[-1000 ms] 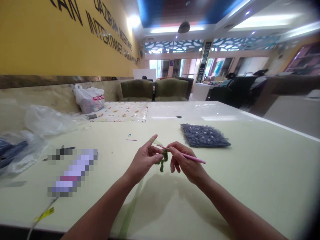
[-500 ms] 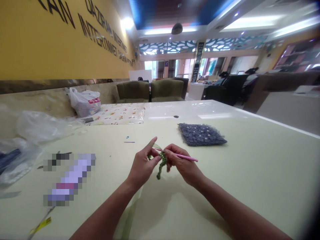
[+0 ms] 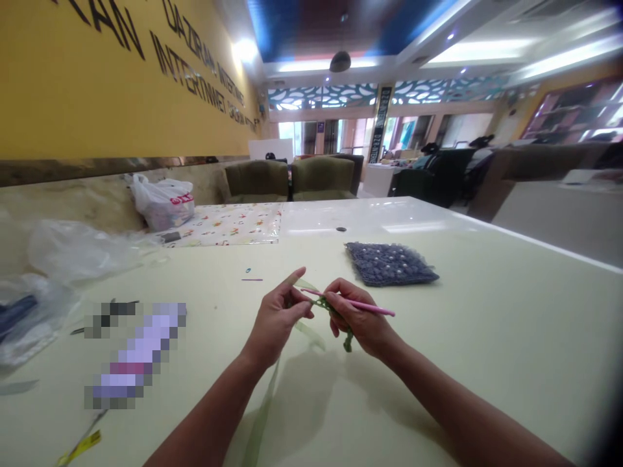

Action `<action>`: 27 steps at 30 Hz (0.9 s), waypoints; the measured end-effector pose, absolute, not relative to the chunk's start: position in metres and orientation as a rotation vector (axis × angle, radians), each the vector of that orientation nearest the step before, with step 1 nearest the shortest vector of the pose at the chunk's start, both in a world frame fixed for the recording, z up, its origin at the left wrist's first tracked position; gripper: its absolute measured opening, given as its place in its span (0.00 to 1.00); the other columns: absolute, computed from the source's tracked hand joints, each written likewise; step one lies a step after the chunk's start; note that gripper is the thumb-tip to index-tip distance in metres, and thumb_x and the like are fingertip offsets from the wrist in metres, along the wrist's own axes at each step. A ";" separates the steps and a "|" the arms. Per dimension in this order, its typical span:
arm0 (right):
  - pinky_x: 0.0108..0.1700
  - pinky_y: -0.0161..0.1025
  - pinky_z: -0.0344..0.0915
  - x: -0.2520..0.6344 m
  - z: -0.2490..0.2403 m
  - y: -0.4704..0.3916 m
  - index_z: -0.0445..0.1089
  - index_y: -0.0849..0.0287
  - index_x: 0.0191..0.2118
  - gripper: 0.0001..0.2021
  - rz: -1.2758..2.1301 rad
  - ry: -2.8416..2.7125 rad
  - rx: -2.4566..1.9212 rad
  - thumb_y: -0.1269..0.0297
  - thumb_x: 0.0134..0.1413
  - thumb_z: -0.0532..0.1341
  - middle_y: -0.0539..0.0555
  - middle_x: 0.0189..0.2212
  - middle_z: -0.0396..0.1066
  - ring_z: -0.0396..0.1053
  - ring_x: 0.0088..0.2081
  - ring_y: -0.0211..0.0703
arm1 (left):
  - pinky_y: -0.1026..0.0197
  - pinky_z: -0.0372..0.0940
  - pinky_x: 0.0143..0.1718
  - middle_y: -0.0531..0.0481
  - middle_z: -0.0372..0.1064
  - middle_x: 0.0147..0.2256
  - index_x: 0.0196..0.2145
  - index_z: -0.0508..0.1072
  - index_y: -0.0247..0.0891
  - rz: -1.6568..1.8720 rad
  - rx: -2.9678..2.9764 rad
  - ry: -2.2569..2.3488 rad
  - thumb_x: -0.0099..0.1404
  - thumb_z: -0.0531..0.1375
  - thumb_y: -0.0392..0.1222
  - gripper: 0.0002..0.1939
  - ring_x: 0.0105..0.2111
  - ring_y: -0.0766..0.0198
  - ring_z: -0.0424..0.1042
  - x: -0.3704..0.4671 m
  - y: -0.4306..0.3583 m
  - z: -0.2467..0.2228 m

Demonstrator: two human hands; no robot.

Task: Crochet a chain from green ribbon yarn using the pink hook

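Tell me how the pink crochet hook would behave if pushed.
The pink crochet hook looks stiff, lying straight in the right hand. It seems light, being slender, and its apparently rounded body might roll on the table.

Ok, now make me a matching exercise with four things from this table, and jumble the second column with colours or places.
Things:
1. hook
2. bag
3. ribbon
4. mat

Colours or places:
A. pale green
B. dark, with white dots
C. in the right hand
D. white with red print

Pairs: 1-C, 2-D, 3-A, 4-B
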State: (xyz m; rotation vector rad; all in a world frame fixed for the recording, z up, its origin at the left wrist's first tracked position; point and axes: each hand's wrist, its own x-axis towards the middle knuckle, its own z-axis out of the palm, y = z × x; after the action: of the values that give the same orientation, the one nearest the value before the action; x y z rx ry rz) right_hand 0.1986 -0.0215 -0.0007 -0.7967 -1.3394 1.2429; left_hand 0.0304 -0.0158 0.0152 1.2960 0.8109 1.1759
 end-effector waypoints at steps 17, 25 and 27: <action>0.22 0.32 0.63 0.217 0.001 -0.013 0.69 0.59 0.34 0.11 1.298 -1.451 -0.860 0.56 0.58 0.61 0.43 0.18 0.58 0.58 0.18 0.30 | 0.62 0.43 0.25 0.55 0.67 0.28 0.64 0.57 0.48 0.828 1.162 0.842 0.58 0.65 0.42 0.38 0.29 0.69 0.61 0.017 -0.005 0.020; 0.23 0.33 0.64 0.220 -0.001 -0.012 0.71 0.59 0.36 0.10 1.340 -1.481 -0.876 0.57 0.59 0.61 0.45 0.19 0.61 0.61 0.20 0.33 | 0.61 0.57 0.36 0.54 0.66 0.31 0.62 0.62 0.47 0.906 1.201 0.812 0.59 0.64 0.40 0.34 0.32 0.67 0.63 0.016 0.000 0.024; 0.24 0.33 0.64 0.220 -0.001 -0.011 0.71 0.59 0.36 0.10 1.352 -1.479 -0.882 0.57 0.59 0.60 0.46 0.20 0.62 0.62 0.21 0.33 | 0.58 0.60 0.40 0.54 0.67 0.32 0.62 0.61 0.47 0.895 1.183 0.790 0.59 0.64 0.40 0.34 0.32 0.66 0.64 0.017 0.001 0.022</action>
State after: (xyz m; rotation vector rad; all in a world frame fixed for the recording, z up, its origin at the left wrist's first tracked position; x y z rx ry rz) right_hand 0.2198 -0.0108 -0.0011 -0.8823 -1.4795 1.3520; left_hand 0.0169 0.0008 0.0218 1.1829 0.7902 0.8947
